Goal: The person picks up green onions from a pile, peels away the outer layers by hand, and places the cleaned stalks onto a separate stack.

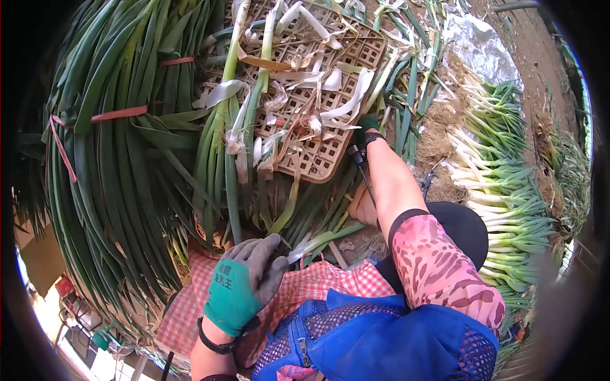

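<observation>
In a green and grey glove, my left hand [244, 279] is over the checkered cloth [305, 277] at lower centre, its fingers bent and close together; what they hold, if anything, cannot be made out. My right arm reaches forward, and my right hand [366, 127], in a dark green glove, is at the right edge of the tan plastic crate [321, 152]. The crate hides most of its fingers. Loose onion leaves and pale peelings [346, 105] lie on the crate. Long green onion stalks [232, 152] hang over its left side.
Big bundles of green onions [121, 159] tied with red bands [121, 114] fill the left. At the right lies a long row of trimmed green onions [489, 171], with silver foil [480, 47] behind it. Dry roots [438, 136] lie between crate and row.
</observation>
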`<state>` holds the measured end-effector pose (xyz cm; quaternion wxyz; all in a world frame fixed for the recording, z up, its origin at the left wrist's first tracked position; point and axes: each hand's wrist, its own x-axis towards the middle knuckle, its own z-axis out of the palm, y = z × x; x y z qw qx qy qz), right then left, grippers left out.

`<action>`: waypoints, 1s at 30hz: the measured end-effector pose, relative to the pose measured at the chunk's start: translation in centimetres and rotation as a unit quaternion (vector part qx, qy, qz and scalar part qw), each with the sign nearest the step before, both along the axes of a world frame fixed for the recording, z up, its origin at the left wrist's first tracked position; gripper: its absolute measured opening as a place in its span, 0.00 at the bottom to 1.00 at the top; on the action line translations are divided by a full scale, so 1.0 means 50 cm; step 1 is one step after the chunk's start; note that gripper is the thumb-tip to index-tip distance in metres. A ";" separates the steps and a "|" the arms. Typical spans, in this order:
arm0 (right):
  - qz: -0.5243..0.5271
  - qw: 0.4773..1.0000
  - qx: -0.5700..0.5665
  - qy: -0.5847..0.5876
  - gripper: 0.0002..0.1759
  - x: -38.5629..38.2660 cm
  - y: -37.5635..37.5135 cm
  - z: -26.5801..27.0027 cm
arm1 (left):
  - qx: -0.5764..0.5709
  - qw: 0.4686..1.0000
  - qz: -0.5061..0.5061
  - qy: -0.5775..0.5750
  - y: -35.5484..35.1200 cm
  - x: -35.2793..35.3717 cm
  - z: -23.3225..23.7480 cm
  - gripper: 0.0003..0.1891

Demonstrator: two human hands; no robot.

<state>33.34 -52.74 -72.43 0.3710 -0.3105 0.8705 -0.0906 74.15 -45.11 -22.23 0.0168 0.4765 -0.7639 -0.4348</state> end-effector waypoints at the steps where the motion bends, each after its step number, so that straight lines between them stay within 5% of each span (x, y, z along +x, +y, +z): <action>1: 0.081 0.995 -0.039 0.038 0.28 0.002 0.012 0.047 | -0.002 1.000 -0.002 0.002 -0.006 -0.004 0.001 0.18; 3: -0.073 0.982 -0.171 -0.027 0.24 0.029 0.027 0.111 | -0.006 1.000 -0.006 0.004 -0.008 -0.009 0.009 0.19; 5: -0.229 0.906 -0.338 -0.113 0.20 0.042 0.030 0.174 | -0.022 1.000 -0.006 0.003 -0.013 -0.014 0.019 0.19; 8: -0.314 0.910 -0.270 0.027 0.17 0.074 0.012 0.439 | -0.048 0.998 0.008 0.032 0.000 -0.019 0.039 0.19; 10: -0.329 0.879 -0.345 0.035 0.27 0.092 0.010 0.511 | -0.072 0.996 0.010 0.049 0.013 -0.020 0.044 0.20; 12: -0.305 0.868 -0.387 -0.056 0.30 0.138 0.019 0.619 | -0.080 0.994 0.040 0.069 0.027 -0.023 0.040 0.21; 15: -0.169 0.836 -0.522 -0.011 0.18 0.235 0.041 0.706 | -0.132 0.981 0.091 0.113 0.019 -0.039 0.046 0.25; 17: -0.097 0.880 -0.434 -0.169 0.16 0.316 0.094 0.807 | -0.181 0.968 0.115 0.129 0.012 -0.038 0.026 0.26; 19: 0.017 0.866 -0.422 -0.266 0.14 0.408 0.155 0.860 | -0.185 0.950 0.149 0.203 0.000 -0.044 0.022 0.26; 20: 0.058 0.852 -0.411 -0.319 0.14 0.447 0.180 0.820 | -0.186 0.939 0.164 0.239 -0.007 -0.051 0.015 0.26; 21: 0.064 0.746 -0.454 -0.482 0.13 0.504 0.225 0.904 | -0.174 0.912 0.188 0.320 -0.015 -0.064 -0.011 0.24; 25: 0.354 0.850 -0.325 -0.215 0.13 0.523 0.275 1.006 | 0.180 0.823 0.260 0.471 0.005 -0.049 0.039 0.22; 27: 0.495 0.841 -0.190 -0.108 0.15 0.471 0.238 1.082 | 0.161 0.830 0.244 0.475 0.006 -0.033 0.055 0.21; 30: 0.348 0.788 -0.504 -0.063 0.17 0.421 0.178 1.078 | 0.143 0.829 0.244 0.482 0.001 -0.027 0.056 0.20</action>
